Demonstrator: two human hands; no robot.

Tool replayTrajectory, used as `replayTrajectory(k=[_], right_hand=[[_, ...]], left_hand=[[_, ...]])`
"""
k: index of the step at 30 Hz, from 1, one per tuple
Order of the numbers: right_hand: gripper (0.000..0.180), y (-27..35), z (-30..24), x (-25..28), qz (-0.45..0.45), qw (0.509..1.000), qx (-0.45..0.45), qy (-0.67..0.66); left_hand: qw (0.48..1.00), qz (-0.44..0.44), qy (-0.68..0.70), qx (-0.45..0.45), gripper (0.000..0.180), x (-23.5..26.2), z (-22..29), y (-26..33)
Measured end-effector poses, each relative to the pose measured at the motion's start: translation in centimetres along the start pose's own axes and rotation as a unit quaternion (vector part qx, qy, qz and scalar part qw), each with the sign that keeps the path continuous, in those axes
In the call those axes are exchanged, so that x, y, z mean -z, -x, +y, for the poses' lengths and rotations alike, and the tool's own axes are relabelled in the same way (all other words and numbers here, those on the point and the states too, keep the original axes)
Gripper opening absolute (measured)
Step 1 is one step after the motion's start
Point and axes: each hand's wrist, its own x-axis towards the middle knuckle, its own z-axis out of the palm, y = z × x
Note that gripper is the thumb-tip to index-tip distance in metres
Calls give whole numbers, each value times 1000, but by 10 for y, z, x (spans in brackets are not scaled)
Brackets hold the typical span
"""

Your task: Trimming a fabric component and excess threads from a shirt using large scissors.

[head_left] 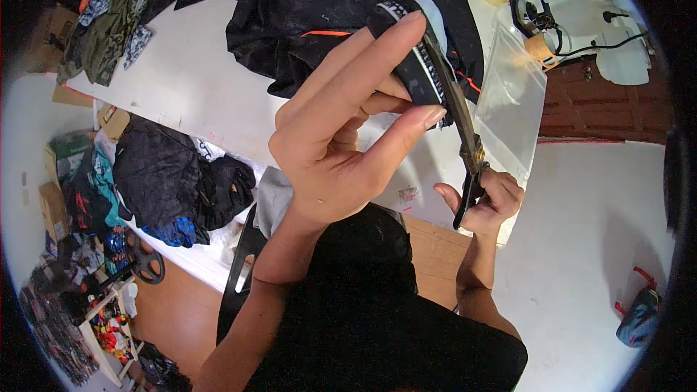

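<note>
Over the table [181, 72], the left hand [327, 131] grips a white-edged black fabric strip [417, 86], its long axis slanting toward the table's near right corner. Scissors [462, 117] lie alongside, tips toward the table's far side; no finished cut is discernible. The right hand [492, 202] grips their handles near that corner.

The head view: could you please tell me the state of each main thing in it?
Left hand: closed on the strip, thumb and index fingertips apart
Black strip with white edging: bent, held up
Right hand: closed around the scissors' handles
Scissors: raised, blades alongside the strip, opening unclear
Black fabric: spread, rumpled
Dark clothes: heaped
</note>
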Motion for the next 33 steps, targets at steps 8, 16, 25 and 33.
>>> replayTrajectory(k=[8, 16, 25, 33], right_hand=[[53, -1, -2, 0, -3, 1000, 11, -1], [53, -1, -1, 0, -3, 999, 18, -29], [50, 7, 0, -2, -1, 1000, -6, -8], [51, -4, -8, -1, 1, 1000, 5, -27]], left_hand=[[1000, -8, 17, 12, 79, -1, 5, -1], [1000, -21, -12, 9, 81, 0, 7, 3], [1000, -23, -1, 19, 80, 0, 9, 4], [999, -25, -38, 18, 78, 0, 12, 6]])
